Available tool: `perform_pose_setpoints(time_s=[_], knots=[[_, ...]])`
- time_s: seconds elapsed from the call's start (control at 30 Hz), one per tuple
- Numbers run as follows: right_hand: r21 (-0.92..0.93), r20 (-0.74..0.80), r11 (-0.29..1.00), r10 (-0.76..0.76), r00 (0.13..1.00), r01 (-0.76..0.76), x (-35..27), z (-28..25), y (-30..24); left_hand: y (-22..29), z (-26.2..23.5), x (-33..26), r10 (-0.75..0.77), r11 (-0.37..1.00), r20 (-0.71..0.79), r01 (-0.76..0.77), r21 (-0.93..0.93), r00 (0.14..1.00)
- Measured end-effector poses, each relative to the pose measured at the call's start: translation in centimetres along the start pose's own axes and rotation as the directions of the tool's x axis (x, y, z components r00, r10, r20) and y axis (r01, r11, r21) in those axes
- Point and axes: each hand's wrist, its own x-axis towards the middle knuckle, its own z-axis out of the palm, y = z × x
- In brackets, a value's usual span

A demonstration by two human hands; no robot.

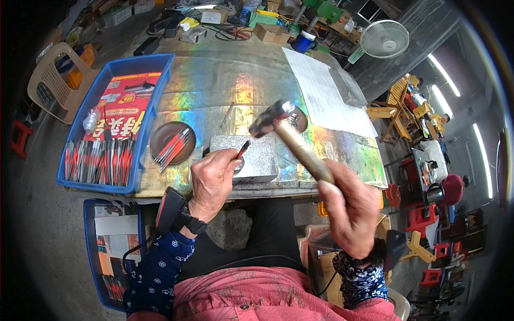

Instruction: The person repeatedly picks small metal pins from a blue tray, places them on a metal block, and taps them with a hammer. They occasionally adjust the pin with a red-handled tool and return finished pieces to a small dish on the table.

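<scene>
My right hand is closed around the wooden handle of a hammer. The hammer's dark metal head is raised above the far right corner of a grey metal block at the table's front edge. Between the fingers of my left hand is pinched a slim dark piece; its tip sticks up over the block and its lower end is hidden. A round brown dish to the left bears several slim red and grey pieces. Behind the hammer head, a second dish holds small shiny bits.
At the left, a blue tray contains rows of slim red, grey and black pieces. White paper sheets cover the right side of the table. A thin rod lies beyond the block. Another blue tray sits lower left.
</scene>
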Motion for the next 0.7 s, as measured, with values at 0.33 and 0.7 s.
perform_pose_setpoints(time_s=[0.33, 0.7], knots=[[0.034, 0.098, 0.993, 0.107, 0.989, -0.111, -0.1, 1.3, 0.6, -0.3, 0.1, 0.0, 0.029, 0.999, -0.013, -0.029, 0.025, 0.999], [0.017, -0.059, 0.992, 0.126, 0.990, -0.125, -1.8, 3.8, 3.8, 0.3, -1.3, 0.7, -0.329, 0.796, 0.114, 0.340, -0.501, 0.937]])
